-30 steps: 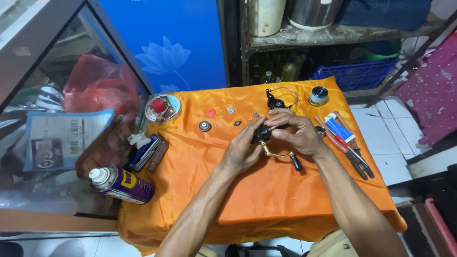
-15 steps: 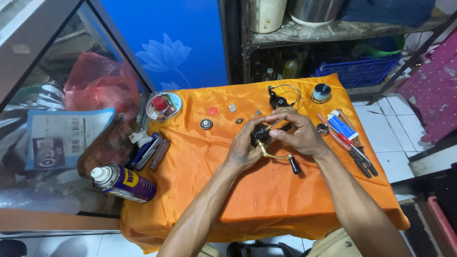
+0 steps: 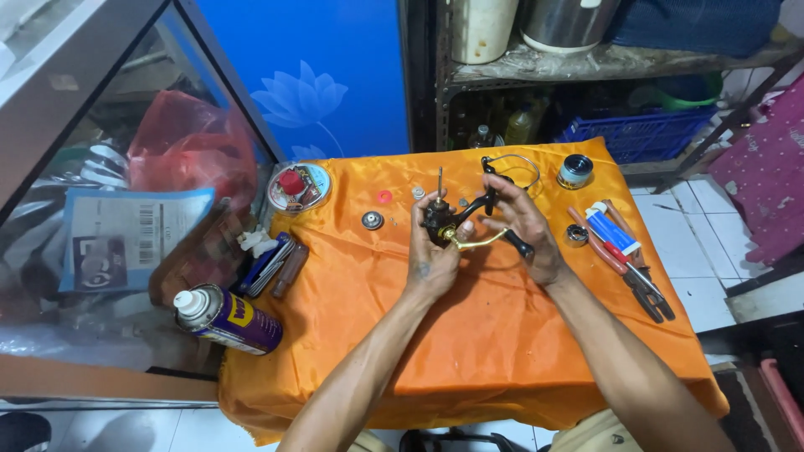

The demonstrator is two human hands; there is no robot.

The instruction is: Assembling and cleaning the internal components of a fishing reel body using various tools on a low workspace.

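Over the middle of an orange-covered table [image 3: 486, 351], both my hands hold a black fishing reel body [image 3: 442, 219] with a gold crank handle [image 3: 479, 243] and a thin shaft sticking up. My left hand [image 3: 431, 255] grips the body from below. My right hand [image 3: 523, 226] holds the reel's foot and handle side, fingers spread around it. A wire bail part [image 3: 512, 166] lies just behind my right hand. Small round parts lie close by: a grey gear [image 3: 373, 220] and a red washer [image 3: 384, 197].
A blue-and-yellow spray can [image 3: 230, 318] lies at the table's left corner beside a blue wallet-like case [image 3: 266, 259]. A round clear tin [image 3: 299, 186] sits at the back left, a spool [image 3: 574, 171] at the back right. Pliers and a tube [image 3: 624, 251] lie on the right. Shelves stand behind.
The reel has been turned in my hands, so its shaft now points up and the gold handle shows between them. The hands stay over the same spot.
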